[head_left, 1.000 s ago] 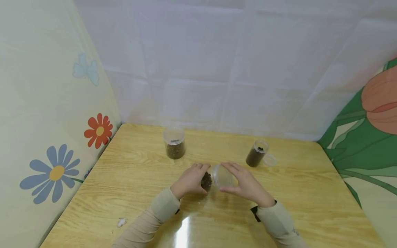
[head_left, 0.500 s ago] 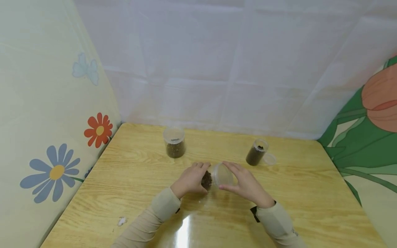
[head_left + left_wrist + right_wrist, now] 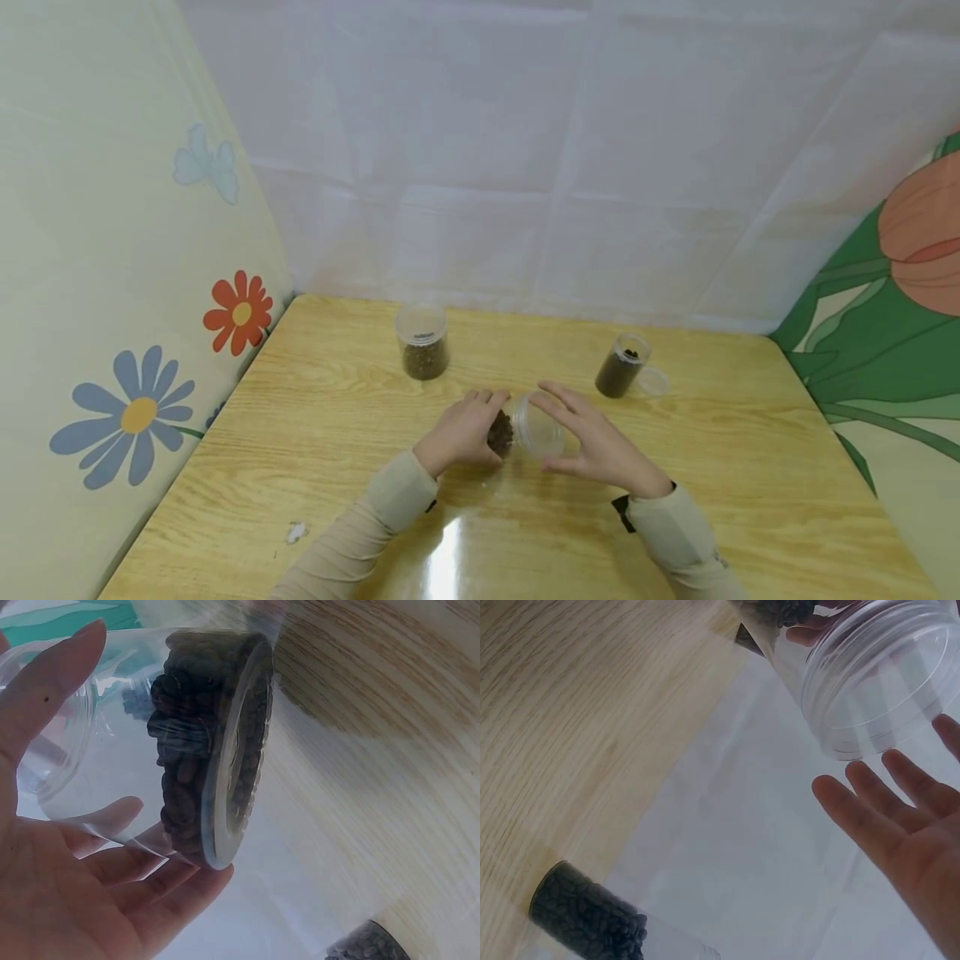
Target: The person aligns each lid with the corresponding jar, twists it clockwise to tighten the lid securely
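One clear jar (image 3: 127, 761), partly filled with dark, possibly bean-like pieces (image 3: 187, 735)

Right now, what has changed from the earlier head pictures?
The right hand has spread wider around the held jar's clear end, its thumb drawn off to the right; whether fingertips still touch is unclear. The left hand keeps its grip; the left jar, right jar and loose lid stay put.

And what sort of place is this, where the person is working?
Probably a small work corner set up indoors, though I cannot tell in what building: a wood-patterned table, a creased pale sheet behind it, and flower pictures at both sides.
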